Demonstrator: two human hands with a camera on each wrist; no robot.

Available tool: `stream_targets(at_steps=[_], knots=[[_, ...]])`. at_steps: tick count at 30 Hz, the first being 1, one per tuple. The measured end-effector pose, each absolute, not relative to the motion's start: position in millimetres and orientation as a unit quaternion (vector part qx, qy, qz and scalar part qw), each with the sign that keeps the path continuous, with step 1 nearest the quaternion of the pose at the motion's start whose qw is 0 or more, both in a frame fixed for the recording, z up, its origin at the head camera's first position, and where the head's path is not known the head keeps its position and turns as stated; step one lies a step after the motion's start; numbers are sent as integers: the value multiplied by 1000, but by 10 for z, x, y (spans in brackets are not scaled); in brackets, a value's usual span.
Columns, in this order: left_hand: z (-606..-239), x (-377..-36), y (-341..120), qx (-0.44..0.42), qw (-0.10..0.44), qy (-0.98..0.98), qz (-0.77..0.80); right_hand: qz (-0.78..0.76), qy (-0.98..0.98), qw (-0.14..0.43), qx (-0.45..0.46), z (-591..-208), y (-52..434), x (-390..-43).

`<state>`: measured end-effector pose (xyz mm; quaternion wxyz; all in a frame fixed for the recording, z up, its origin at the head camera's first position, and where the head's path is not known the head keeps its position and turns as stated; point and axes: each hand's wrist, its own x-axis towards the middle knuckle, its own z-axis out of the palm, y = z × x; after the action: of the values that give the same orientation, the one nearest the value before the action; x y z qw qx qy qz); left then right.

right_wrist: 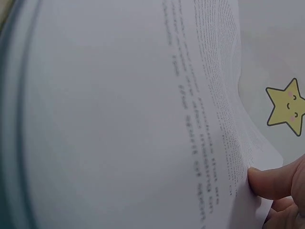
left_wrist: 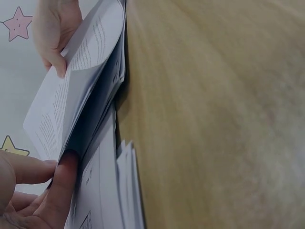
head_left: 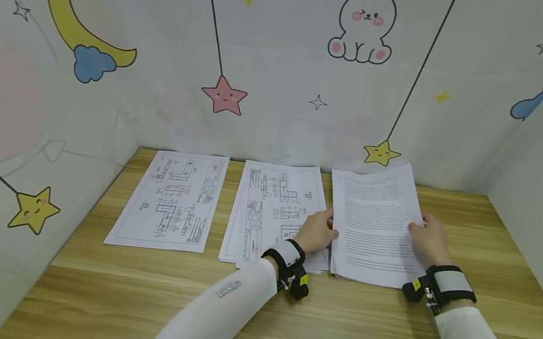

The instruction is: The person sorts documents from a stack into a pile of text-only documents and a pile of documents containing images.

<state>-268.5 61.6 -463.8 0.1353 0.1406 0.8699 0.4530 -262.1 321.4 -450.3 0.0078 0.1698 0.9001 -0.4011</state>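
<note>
A printed text sheet (head_left: 377, 222) is raised over the stack at the right of the table, its page bowed in the left wrist view. My left hand (head_left: 316, 231) pinches its left edge, thumb on the printed face and fingers (left_wrist: 62, 191) behind it. On the opposite edge my right hand (head_left: 429, 241) grips the paper, the thumb (right_wrist: 269, 183) lying on the print. More sheets (left_wrist: 119, 71) show under the lifted page. Just left of it, partly covered by my left hand, lies a pile of technical drawings (head_left: 276, 210).
A separate technical drawing (head_left: 168, 199) lies at the left of the wooden table (head_left: 332, 335). Behind the papers rises a white backdrop (head_left: 276, 130) printed with stars and a rabbit, and it continues along both sides.
</note>
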Motion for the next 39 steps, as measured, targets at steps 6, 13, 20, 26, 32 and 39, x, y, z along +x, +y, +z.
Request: stream_targets(at_steps=[6,13,20,26,32,39], knots=[[-4656,-2681,662,130,140,877,440,-382,909,13,168,-4562,3278,-2646],[-4656,-2679,673,127,139,881,433,-377,910,10,174,-4608,3293,-2666],[-4671,-2690,641,131,141,873,449,-349,921,-4,173,-4581,3230,-2650],[-4670,-2687,616,141,142,874,443,-301,938,-3,174,-4576,3201,-2652],[-4661,-2679,596,133,157,868,452,-264,948,7,179,-4551,3190,-2636],[-4646,-2675,560,134,162,865,455,-195,964,8,180,-4511,3152,-2606]])
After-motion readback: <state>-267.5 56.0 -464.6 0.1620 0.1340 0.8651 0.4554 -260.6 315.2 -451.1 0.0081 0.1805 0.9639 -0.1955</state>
